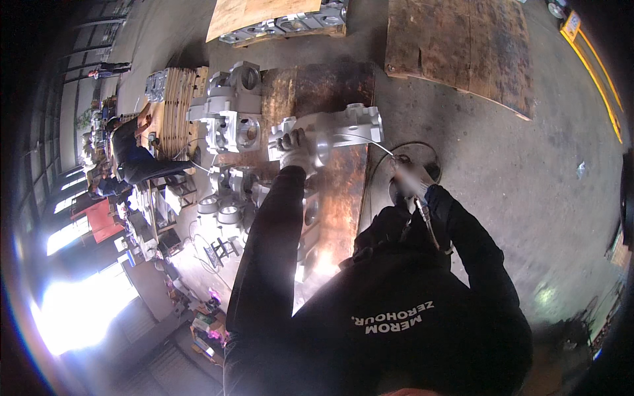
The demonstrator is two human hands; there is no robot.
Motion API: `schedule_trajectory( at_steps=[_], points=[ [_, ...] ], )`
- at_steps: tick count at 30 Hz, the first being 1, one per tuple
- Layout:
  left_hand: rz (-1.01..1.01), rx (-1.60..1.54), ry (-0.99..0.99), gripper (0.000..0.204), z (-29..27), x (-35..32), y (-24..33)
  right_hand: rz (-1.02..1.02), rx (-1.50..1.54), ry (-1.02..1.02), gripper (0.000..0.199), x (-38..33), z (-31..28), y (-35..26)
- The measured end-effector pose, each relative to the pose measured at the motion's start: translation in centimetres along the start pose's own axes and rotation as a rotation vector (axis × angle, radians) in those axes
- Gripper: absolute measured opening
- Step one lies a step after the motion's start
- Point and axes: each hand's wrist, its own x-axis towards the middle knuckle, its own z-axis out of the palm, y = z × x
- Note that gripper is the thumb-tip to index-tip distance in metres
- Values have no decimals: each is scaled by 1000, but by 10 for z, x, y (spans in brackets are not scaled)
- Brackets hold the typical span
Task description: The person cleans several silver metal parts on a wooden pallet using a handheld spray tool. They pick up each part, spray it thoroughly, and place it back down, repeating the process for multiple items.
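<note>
A silver-grey metal casting [356, 125] with round bosses and openings lies on a worn wooden board [343, 198]. My left hand [295, 152], in a light glove with dark fingertips, curls its fingers over the left part of this casting. Low to the right of it, my right hand [417, 181] is closed around a hand-held air tool [400, 162] with a hose at its rear. The tool's long thin shaft points left, and its tip reaches the casting's near side. Blur hides the right fingers in part.
More grey castings [228, 132] crowd the board's left side. A hose loop [432, 155] lies on the floor to the right. Beyond are a wooden sheet [462, 46], a loaded pallet [284, 26] and a yellow frame [591, 66]. Another person [129, 148] bends over stacked boards at far left.
</note>
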Motion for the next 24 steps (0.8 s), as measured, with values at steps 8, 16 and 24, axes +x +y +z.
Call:
schedule_trajectory(
  at_steps=[8, 16, 24],
  points=[
    [-7, 7, 2, 150, 0, 5, 2, -454, -200, 163, 40, 38, 3, -8],
    [15, 1, 74, 149, 28, 21, -2, -504, -117, 179, 33, -35, -16, -17],
    [15, -28, 54, 116, 35, 41, -2, -534, -591, 250, 30, -61, 8, -68]
  ],
)
